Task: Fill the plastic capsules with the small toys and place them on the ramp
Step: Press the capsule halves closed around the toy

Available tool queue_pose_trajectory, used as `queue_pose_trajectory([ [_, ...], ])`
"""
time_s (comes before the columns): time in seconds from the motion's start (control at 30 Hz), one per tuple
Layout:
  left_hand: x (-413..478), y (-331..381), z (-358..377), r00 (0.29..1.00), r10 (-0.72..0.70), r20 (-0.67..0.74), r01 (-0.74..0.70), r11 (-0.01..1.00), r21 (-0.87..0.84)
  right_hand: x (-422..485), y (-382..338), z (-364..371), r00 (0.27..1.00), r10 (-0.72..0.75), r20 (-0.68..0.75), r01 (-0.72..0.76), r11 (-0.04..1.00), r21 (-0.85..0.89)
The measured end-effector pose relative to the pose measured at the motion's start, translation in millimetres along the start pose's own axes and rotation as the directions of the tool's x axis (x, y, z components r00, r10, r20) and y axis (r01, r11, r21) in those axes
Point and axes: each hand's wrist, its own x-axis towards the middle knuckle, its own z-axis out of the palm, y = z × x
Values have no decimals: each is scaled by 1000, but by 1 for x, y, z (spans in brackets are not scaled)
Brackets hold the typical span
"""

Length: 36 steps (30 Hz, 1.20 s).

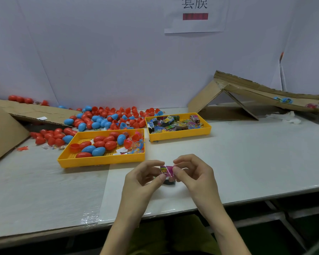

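Note:
Both hands hold one small pink and yellow toy packet just above the table's front part. My left hand pinches its left end, and my right hand pinches its right end. A dark item lies under the packet, mostly hidden. A yellow tray ahead on the left holds red and blue egg capsules and loose toys. A second yellow tray holds several printed toy packets. The cardboard ramp slopes down to the right at the far right.
A heap of red and blue capsules lies behind the trays against the white wall. A cardboard sheet slopes at the far left. Blue packets lie on the ramp. Crumpled white plastic lies below it. The table edge runs close in front.

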Motion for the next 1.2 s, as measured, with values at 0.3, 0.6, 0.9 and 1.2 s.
queue_pose_trajectory([
  [0.3, 1, 0, 1, 999, -9, -46, 8, 1000, -24, 0, -2, 0, 1000, 5, 27, -4, 1000, -6],
  [0.6, 0, 0, 1, 999, -48, 3, 48, 999, 21, -1, -2, 1, 1000, -16, -19, 15, 1000, -20],
  [0.9, -2, 2, 3, 994, -61, 95, 53, 995, 85, -1, 0, 0, 997, -58, -47, 57, 998, -18],
  [1.2, -1, 6, 5, 996, -41, 82, 36, 998, 54, -2, 0, 0, 998, -62, -24, 61, 997, -40],
])
